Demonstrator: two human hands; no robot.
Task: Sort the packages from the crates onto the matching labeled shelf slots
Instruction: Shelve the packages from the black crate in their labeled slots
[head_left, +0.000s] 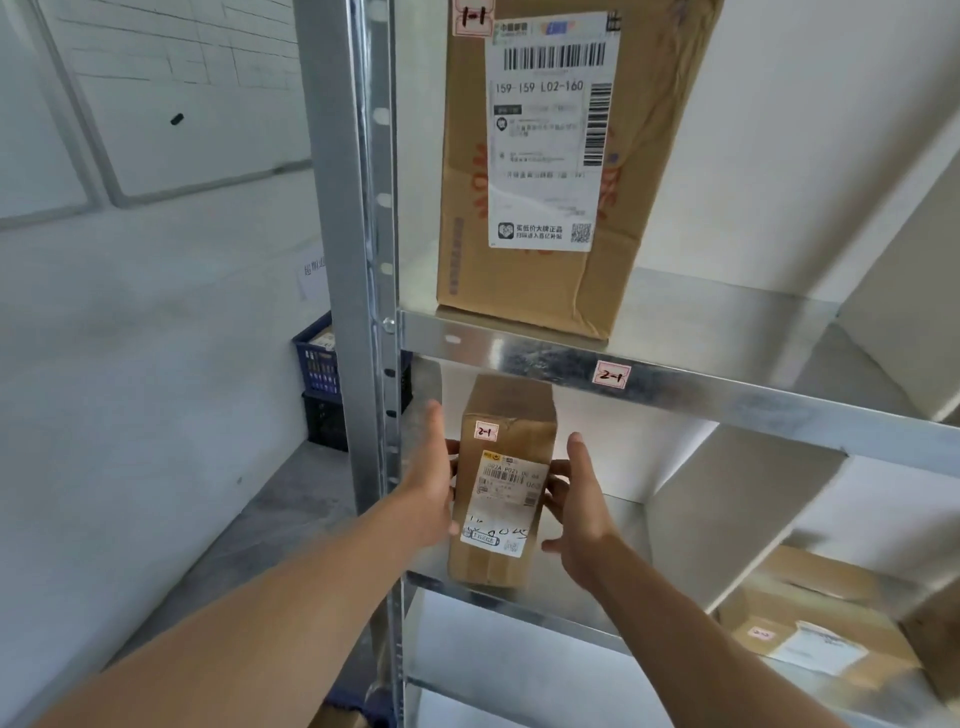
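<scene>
I see a tan cardboard package (503, 483) bearing a white barcode label, silver-grey metal shelving (691, 395) with pink-edged slot tags, and a blue crate (317, 364) stacked on a black one.

Shelf (675, 384) of shiny galvanised metal; both boxes (501, 499) (540, 171) matt brown cardboard with white paper labels; crates (317, 364) plastic.

— What gets lost at the frame's edges?
— The large box (545, 171) on the upper shelf is cropped at the top, its "1-1" tag half cut. Lower right, another carton (810, 644) runs blurred toward the corner; its small tag cannot be read.

— And behind the rack?
— The steel upright (358, 260) hides most of the stacked crates (318, 384). Fine print on the small package's label (506, 499) is too small to make out.
</scene>
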